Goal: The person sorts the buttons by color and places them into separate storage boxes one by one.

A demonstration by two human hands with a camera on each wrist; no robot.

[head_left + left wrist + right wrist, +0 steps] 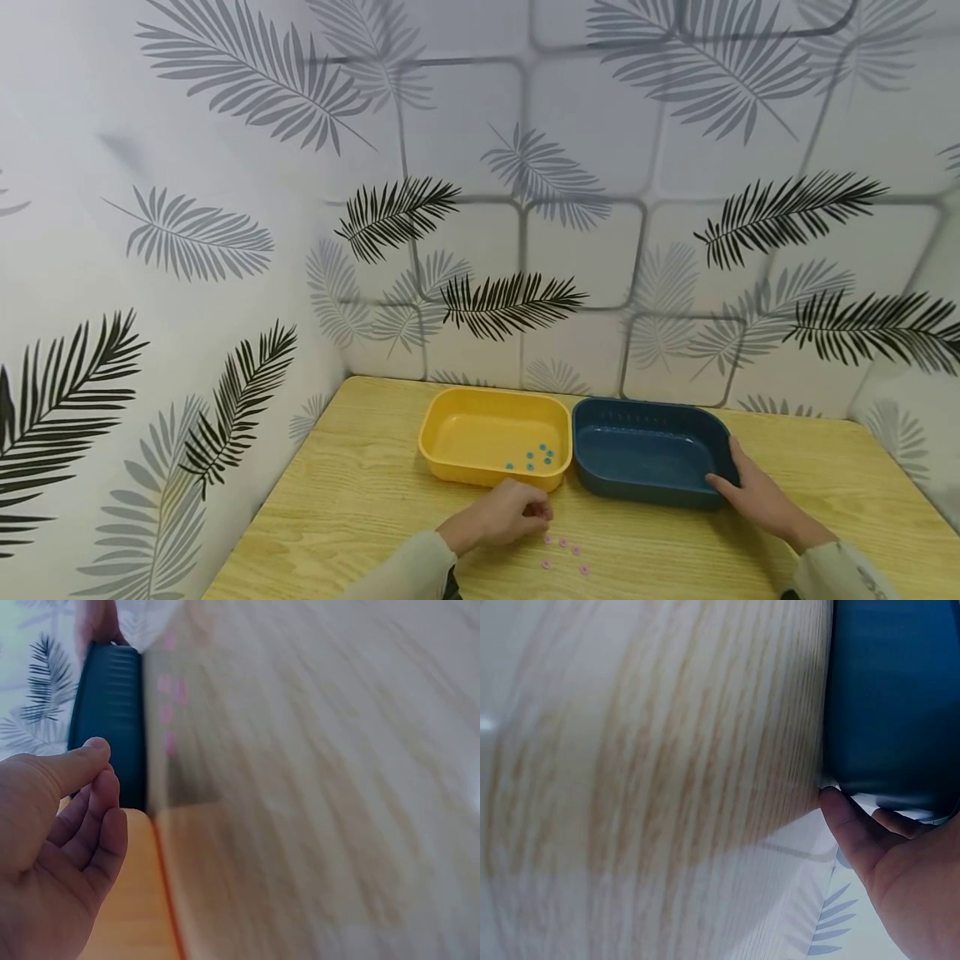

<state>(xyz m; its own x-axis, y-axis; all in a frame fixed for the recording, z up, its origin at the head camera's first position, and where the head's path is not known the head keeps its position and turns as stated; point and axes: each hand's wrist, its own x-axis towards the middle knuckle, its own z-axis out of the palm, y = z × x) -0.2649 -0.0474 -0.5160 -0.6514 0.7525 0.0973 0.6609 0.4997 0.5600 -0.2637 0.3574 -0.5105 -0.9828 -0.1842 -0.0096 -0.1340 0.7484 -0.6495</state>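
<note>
The left grip [510, 512] is curled, thumb tip meeting the fingertips; whether a bead is pinched there I cannot tell; the right grip [761, 496] holds the dark blue plastic tray [637, 454] by its right end, thumb at the near corner. Five pink beads [576, 550] lie loose on the table [360, 467], the closest just beside the left fingertips, the others to their right and nearer the person; directly beyond that grip stands the yellow plastic tray [472, 433], with small blue beads [530, 456] inside near its front wall. The likeliest slip is at the left fingertips: beads so small and flat give little edge to pinch, so one could skid away or drop unseen; the heel of that hand, held so low, could also sweep neighbouring beads aside. From the right grip, a careless pull or push could slide the dark blue tray, and since its far end sits right beside the yellow tray, it might knock that along and roll the blue beads; a lift at that one end would tilt it.
</note>
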